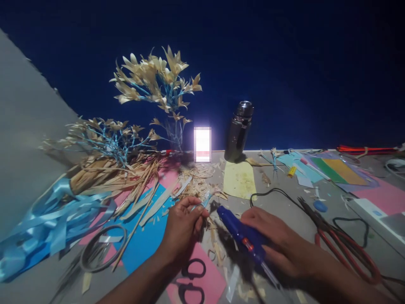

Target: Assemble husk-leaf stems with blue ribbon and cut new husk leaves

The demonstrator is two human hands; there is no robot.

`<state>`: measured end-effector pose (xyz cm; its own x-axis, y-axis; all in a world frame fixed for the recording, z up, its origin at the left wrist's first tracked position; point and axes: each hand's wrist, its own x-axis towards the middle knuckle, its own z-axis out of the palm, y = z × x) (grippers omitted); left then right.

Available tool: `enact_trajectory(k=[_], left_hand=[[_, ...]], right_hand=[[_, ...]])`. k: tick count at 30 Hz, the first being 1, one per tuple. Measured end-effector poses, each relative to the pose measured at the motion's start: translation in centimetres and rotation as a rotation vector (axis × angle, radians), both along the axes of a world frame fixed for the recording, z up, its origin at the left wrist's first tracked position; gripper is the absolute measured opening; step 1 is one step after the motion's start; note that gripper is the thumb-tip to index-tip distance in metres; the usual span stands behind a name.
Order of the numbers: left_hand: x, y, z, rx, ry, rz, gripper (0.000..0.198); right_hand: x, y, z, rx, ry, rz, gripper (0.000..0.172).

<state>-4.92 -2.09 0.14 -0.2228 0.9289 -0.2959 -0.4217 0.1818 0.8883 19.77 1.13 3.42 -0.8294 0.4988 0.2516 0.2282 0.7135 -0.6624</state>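
Observation:
My left hand pinches a thin light-blue stem with a small pale dried flower at its far end. In my right hand is a blue hot glue gun, its nozzle pointing up and left toward the stem, a short gap away. A clear glue stick sticks out of the gun's back end. Beneath the hands lie pale shavings and a pink sheet. Part of the stem is hidden by my left fingers.
Dried flowers on blue stems stand at the back left, near a dark flask and a bright light. Blue ribbon and a tape ring lie left. Red-handled scissors, a cable and a white box lie right.

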Motion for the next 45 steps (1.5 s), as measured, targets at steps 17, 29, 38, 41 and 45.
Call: enact_trajectory(k=[17, 29, 38, 41, 45], left_hand=[[0.1, -0.2, 0.4, 0.007, -0.030, -0.020, 0.021], [-0.1, -0.1, 0.1, -0.006, -0.030, -0.012, 0.025], [-0.2, 0.0, 0.1, -0.008, -0.024, -0.033, 0.023], [-0.1, -0.1, 0.2, -0.007, -0.028, -0.035, 0.023], [-0.2, -0.1, 0.2, -0.017, -0.059, -0.030, 0.027]], right_hand=[[-1.4, 0.3, -0.8, -0.036, -0.037, 0.024, 0.021], [-0.8, 0.4, -1.0, 0.034, -0.037, 0.015, 0.026], [-0.7, 0.4, -1.2, 0.066, -0.002, -0.005, 0.025], [-0.7, 0.5, -1.4, 0.057, 0.000, 0.001, 0.025], [-0.5, 0.6, -0.9, 0.043, -0.035, 0.004, 0.026]])
